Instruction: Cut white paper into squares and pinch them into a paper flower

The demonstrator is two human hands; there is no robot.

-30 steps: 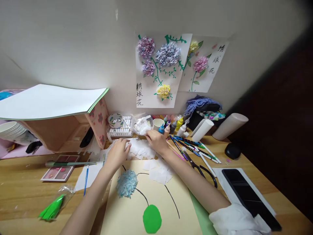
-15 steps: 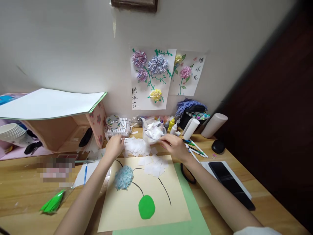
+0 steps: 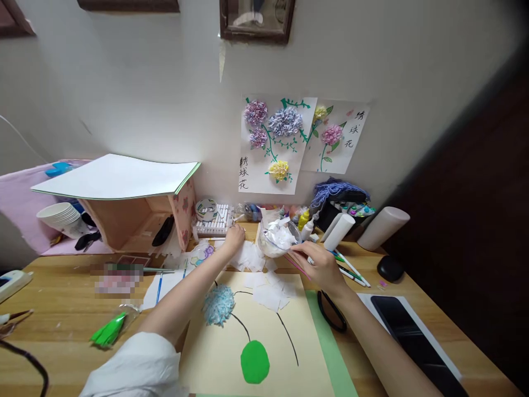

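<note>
My right hand (image 3: 320, 266) pinches the near right rim of a clear plastic bowl (image 3: 273, 249), which is heaped with white paper scraps (image 3: 280, 232). My left hand (image 3: 235, 236) is closed, just left of the bowl and over the back of a pile of small white paper squares (image 3: 247, 256); its fingertips are hidden. More white squares (image 3: 270, 292) lie on the top of a cream sheet (image 3: 219, 358). That sheet carries a fluffy light-blue paper flower (image 3: 219, 305), a flat green round (image 3: 255, 361) and thin black curved lines.
At right are markers (image 3: 353, 274), a white roll (image 3: 339, 231), a mouse (image 3: 390, 268), a phone (image 3: 407, 325) and a black loop (image 3: 332, 311). At left stand a pink box (image 3: 185, 215), paper cups (image 3: 61, 218) and a bag of green strips (image 3: 109, 331). Flower pictures (image 3: 270, 146) hang behind.
The view has swung, so everything sits farther right and lower. My left hand has moved right, from the left side of the paper pile towards the bowl. My right hand stays at the bowl's rim.
</note>
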